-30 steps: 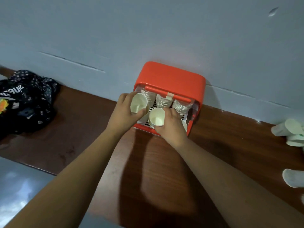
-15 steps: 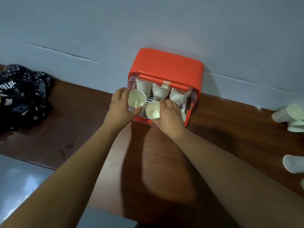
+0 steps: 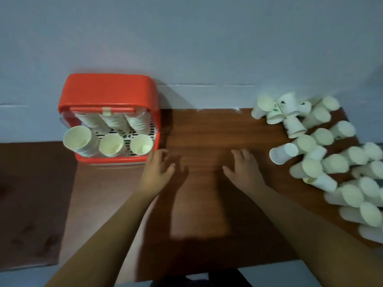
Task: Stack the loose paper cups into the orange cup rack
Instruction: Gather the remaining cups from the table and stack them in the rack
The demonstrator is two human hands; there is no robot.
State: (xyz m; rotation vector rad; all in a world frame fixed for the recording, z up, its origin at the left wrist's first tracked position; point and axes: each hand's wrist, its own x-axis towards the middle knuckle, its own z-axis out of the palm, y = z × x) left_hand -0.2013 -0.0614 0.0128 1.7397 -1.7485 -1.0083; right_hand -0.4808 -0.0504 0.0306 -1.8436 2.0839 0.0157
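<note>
- Orange plastic frames the cup rack (image 3: 107,90), which stands against the wall at the table's left end. Three leaning stacks of nested cups (image 3: 113,145) fill it, mouths toward the camera.
- Head view: the left hand (image 3: 157,170) hovers just beside the rack's front right corner and the right hand (image 3: 244,170) nearer the pile. Both are empty, with fingers loosely spread.
- Loose paper cups (image 3: 323,154) lie heaped on their sides at the right end, well apart from the rack.
- The step appears to be a reach for the next cups. That likely calls for a light grip on a cup wall, then lining the cup up with a stack's mouth.
- The wood-grain table (image 3: 207,131) is reddish brown, with a pale grey-blue wall (image 3: 186,38) behind.
</note>
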